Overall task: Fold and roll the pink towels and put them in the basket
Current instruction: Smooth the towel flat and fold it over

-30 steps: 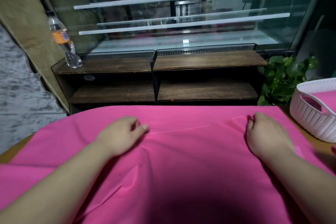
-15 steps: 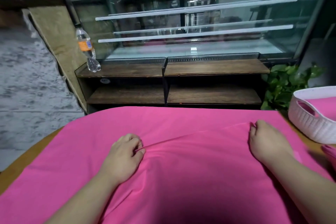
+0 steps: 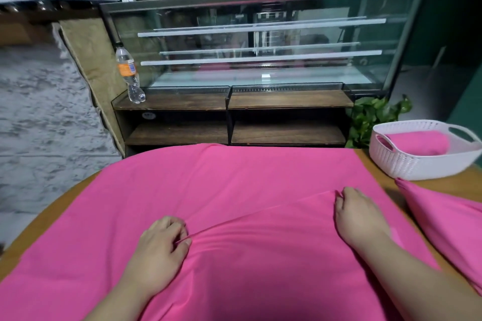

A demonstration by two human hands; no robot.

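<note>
Much of the pink towel (image 3: 234, 185) cannot be followed. Its near end runs off the bottom of the view under a dark shadow, its left corner is cut off at the frame edge, and it hides most of the wooden table (image 3: 52, 214), which shows only as strips at the left and right. Both forearms leave the view at the bottom. The right hand (image 3: 357, 216) is seen from the back, so its fingertips are tucked out of sight; its fingers curl onto a raised edge of the towel and appear to grip it. The left hand (image 3: 161, 247) pinches the same edge between thumb and curled fingers. That edge is a thin ridge slanting from the near left hand to the farther right hand. The cloth beyond it lies flat and smooth, while the cloth nearer the person is gently wrinkled. The towel is plain bright pink, and its far edge reaches the far side of the table. At the far right stands a white woven plastic basket (image 3: 407, 164) with a rolled pink towel (image 3: 417, 142) inside. Just in front of the basket lies a second pink cloth (image 3: 448, 216), cut off by the right edge.
</note>
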